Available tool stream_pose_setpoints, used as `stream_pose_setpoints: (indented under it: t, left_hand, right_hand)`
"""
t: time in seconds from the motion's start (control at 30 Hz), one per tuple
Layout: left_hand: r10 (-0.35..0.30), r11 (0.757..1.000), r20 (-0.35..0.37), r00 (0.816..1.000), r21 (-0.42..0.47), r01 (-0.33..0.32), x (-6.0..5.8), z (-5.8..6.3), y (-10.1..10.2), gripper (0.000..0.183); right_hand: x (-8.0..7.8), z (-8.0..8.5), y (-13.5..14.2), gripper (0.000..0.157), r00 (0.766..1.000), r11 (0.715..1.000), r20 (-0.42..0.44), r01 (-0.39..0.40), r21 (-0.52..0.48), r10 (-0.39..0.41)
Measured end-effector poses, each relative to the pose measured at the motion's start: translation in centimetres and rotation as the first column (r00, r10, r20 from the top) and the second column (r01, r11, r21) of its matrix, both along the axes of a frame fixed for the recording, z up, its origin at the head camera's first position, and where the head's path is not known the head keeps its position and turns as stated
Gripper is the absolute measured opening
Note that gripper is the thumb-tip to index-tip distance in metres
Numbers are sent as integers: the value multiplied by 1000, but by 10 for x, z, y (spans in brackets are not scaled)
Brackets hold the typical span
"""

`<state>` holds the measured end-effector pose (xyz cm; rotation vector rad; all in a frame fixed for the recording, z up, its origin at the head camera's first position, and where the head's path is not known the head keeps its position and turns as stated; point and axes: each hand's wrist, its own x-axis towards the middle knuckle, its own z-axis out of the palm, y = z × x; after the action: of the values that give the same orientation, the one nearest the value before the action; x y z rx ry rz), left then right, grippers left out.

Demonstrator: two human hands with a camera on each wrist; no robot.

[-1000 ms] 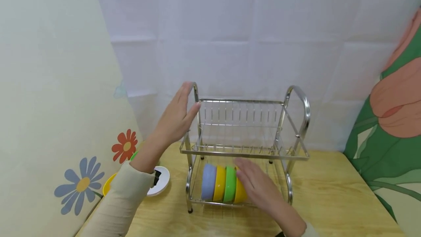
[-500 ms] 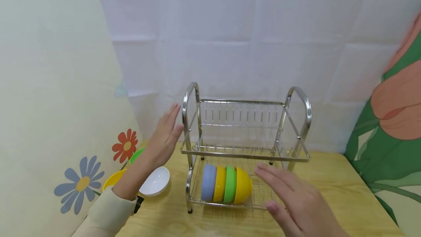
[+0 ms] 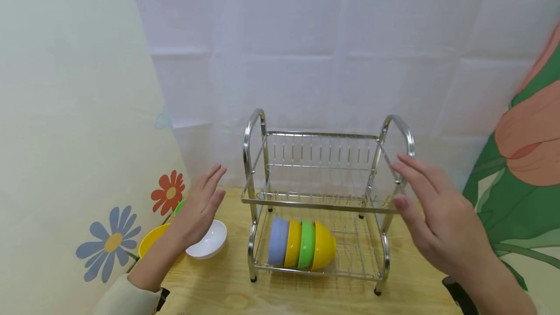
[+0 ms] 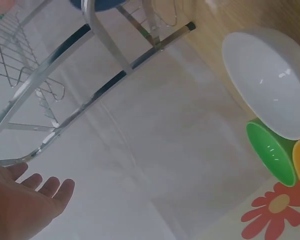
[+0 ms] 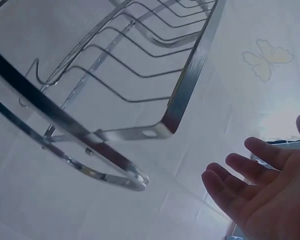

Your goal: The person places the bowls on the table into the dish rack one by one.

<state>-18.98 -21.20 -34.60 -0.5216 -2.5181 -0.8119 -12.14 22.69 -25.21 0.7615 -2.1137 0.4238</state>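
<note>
A two-tier metal dish rack [image 3: 315,205] stands on the table between my hands. On its lower tier a row of bowls rests on edge: a blue bowl [image 3: 278,242], a yellow bowl [image 3: 292,244], a green bowl [image 3: 307,245] and another yellow bowl [image 3: 323,246] at the right. My left hand [image 3: 197,210] is raised left of the rack with fingers extended, holding nothing. At the rack's right side my right hand [image 3: 442,213] is up in the air, fingers straight and nothing held; in the head view it overlaps the right upright. The upper tier [image 5: 140,65] carries no dishes.
Left of the rack on the wooden table [image 3: 236,295] sit a white bowl [image 3: 212,239], a yellow bowl [image 3: 153,239] and a green bowl [image 4: 270,152]. Flowered panels [image 3: 92,111] stand at both sides, and a white cloth [image 3: 306,47] hangs behind.
My right hand has moved from the bowls on the lower tier out to the right and up. My left hand has drawn back left and down from the rack's left handle.
</note>
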Motion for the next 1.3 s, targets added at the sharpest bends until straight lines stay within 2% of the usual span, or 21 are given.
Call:
stream_pose_setpoints:
  t: [0.2,0.47,0.63,0.8,1.1,1.3]
  left_hand:
    - [29,1000,-39,999,-5,-30,1,-29,-10,48]
    - [74,997,38,997,-9,-74,4,-61,-25,48]
    - [126,992,71,990,-26,-124,6,-79,-37,49]
    - [164,985,85,983,-58,-160,3,-97,-47,51]
    - [224,970,138,965,-129,-206,2,-116,-66,57]
    - [262,950,162,951,-217,-225,-1,-125,-73,67]
  right_hand:
    - [-27,8,16,45,998,999,28,49,5,-49]
    - [-63,6,34,47,990,993,83,112,23,-113]
    - [-84,9,36,49,988,994,117,101,37,-105]
    - [-100,12,36,51,983,994,153,89,64,-98]
    - [-119,7,40,56,966,996,245,63,70,-79]
    - [-124,0,38,52,987,998,153,49,43,-55]
